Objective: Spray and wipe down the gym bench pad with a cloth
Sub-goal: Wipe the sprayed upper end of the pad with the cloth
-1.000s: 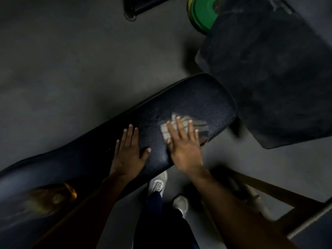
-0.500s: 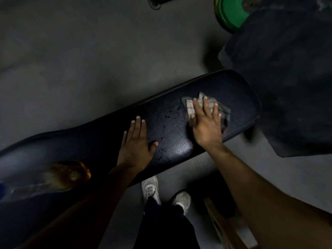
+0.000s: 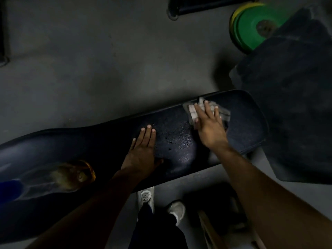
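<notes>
The long black bench pad runs from lower left to the right of centre, with wet droplets shining on its middle. My right hand presses flat on a pale checked cloth near the pad's far edge, toward its right end. My left hand lies flat on the pad with fingers spread, holding nothing. A clear spray bottle with amber liquid lies on the pad at the left, blurred.
A green and yellow weight plate leans at the top right. A large dark padded block stands right of the bench. A black frame bar lies on the floor at the top. My shoes and a wooden piece are below.
My right hand has slid the cloth across the pad from its near edge to its far edge. My left hand has stayed flat on the pad.
</notes>
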`<state>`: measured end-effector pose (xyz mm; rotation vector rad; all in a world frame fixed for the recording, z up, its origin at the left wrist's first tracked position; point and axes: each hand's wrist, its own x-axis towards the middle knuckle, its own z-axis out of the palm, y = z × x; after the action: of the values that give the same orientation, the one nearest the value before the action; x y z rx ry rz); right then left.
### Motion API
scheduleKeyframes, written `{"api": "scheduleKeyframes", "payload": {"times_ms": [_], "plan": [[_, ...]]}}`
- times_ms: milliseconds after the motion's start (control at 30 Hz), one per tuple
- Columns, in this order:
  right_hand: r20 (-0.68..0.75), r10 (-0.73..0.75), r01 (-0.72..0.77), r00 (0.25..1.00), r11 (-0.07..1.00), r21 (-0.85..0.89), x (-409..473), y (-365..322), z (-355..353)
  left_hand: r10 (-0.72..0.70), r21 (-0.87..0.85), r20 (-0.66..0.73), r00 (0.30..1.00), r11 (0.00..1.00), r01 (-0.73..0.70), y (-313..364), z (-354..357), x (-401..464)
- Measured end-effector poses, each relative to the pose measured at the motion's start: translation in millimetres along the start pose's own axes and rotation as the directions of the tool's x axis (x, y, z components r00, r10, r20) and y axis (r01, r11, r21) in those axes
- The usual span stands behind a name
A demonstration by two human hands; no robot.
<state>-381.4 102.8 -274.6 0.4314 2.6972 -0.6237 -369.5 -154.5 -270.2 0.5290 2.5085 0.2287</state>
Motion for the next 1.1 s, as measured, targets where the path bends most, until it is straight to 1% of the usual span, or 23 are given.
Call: {"api": "scheduleKeyframes", "payload": {"times_ms": [67, 100, 167, 233, 300, 367, 467, 567, 600, 633, 733, 867, 933, 1000, 1100], "plan": [[0.007, 0.023, -0.023, 1.000, 1.000, 0.014, 19, -22, 0, -0.004, 0.026, 0.000, 1.000, 1.000, 0.004, 0, 0, 1], [0.023, -0.015, 0.015, 1.000, 1.000, -0.005, 23, -34, 3, -0.006, 0.031, 0.003, 1.000, 1.000, 0.006, -1, 1, 1], [0.086, -0.167, 0.172, 0.982, 0.983, -0.057, 20, -54, 12, -0.008, 0.036, 0.015, 1.000, 0.999, 0.007, -1, 1, 2], [0.148, -0.298, 0.311, 0.943, 0.948, -0.073, 6, -62, 21, -0.011, 0.041, 0.024, 1.000, 0.999, 0.010, -1, 1, 3], [0.167, -0.358, 0.375, 0.919, 0.923, -0.089, -8, -52, 25, -0.012, 0.038, 0.034, 0.999, 0.999, 0.011, -1, 1, 2], [0.144, -0.337, 0.354, 0.930, 0.928, -0.116, -14, -32, 21, -0.013, 0.029, 0.037, 0.999, 1.000, 0.012, 1, 0, 1], [0.055, -0.188, 0.193, 0.981, 0.975, -0.112, -10, -8, 10, -0.015, 0.030, 0.027, 1.000, 0.999, 0.014, 3, -3, 0], [0.010, -0.063, 0.063, 0.998, 0.997, -0.041, -7, -20, 13, -0.019, 0.035, 0.037, 0.999, 0.999, 0.018, 4, -5, 0], [0.005, -0.058, 0.058, 0.998, 0.998, -0.025, -10, -28, 18, -0.022, 0.040, 0.039, 0.999, 0.999, 0.020, 5, -5, 1], [0.005, -0.085, 0.085, 0.996, 0.996, -0.021, -15, -36, 23, -0.026, 0.045, 0.041, 0.999, 0.999, 0.024, 6, -5, 1], [0.017, -0.239, 0.239, 0.971, 0.970, -0.039, -41, -48, 44, -0.021, 0.066, 0.025, 0.999, 0.998, 0.019, 7, -9, 0], [0.001, -0.318, 0.317, 0.948, 0.945, -0.076, -88, -33, 73, 0.037, 0.102, -0.033, 0.999, 0.994, -0.034, 4, -8, -20], [0.022, -0.300, 0.300, 0.954, 0.949, -0.096, -111, -20, 76, 0.045, 0.092, -0.089, 0.995, 0.995, -0.037, -2, 2, -39], [0.033, -0.251, 0.253, 0.967, 0.964, -0.081, -122, -6, 72, 0.025, 0.060, -0.127, 0.992, 0.998, -0.018, -11, 14, -57], [0.029, -0.166, 0.168, 0.986, 0.984, -0.067, -112, 3, 58, -0.027, 0.021, -0.106, 0.994, 0.999, 0.030, -23, 24, -78]]}}
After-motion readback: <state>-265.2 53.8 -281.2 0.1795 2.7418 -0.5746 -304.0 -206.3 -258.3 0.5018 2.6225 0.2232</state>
